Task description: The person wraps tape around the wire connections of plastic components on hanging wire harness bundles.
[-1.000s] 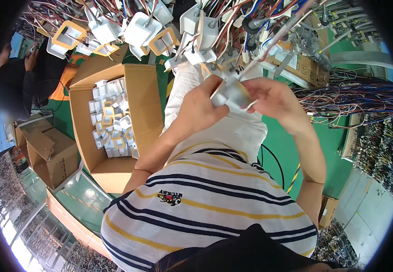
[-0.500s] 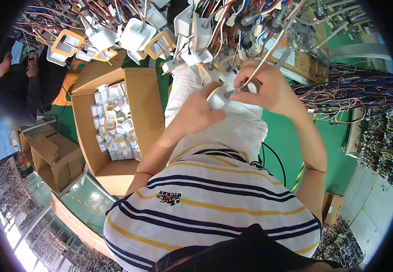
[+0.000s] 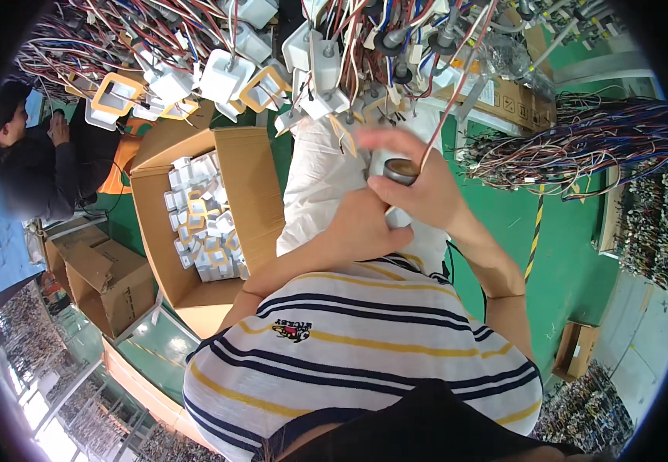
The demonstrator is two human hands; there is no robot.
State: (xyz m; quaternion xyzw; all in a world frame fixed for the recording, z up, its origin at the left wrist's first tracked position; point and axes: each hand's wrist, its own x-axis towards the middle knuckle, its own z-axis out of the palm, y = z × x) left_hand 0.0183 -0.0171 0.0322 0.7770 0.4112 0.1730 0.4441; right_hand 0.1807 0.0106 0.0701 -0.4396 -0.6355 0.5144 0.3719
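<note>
My left hand (image 3: pixel 368 223) is closed around a white plastic housing (image 3: pixel 398 216) in front of my lap; most of it is hidden by the fingers. Against it, my right hand (image 3: pixel 418 189) curls round a small round piece (image 3: pixel 401 169), dark-rimmed with a brownish middle, whose exact kind I cannot make out. The right index finger is smeared by motion. From beside the right hand a thin reddish wire (image 3: pixel 452 104) runs upward to the bundle above.
Overhead hang many wires with white housings (image 3: pixel 227 75), some yellow-edged. An open cardboard box (image 3: pixel 251 185) of white housings stands left, an open carton (image 3: pixel 110 281) beyond it. A person (image 3: pixel 49 165) sits far left. Wire bundles (image 3: pixel 572 146) lie at right.
Both hands have come nearer to my body with the housing. My right hand has turned, and the round piece with the brownish middle now shows in it.
</note>
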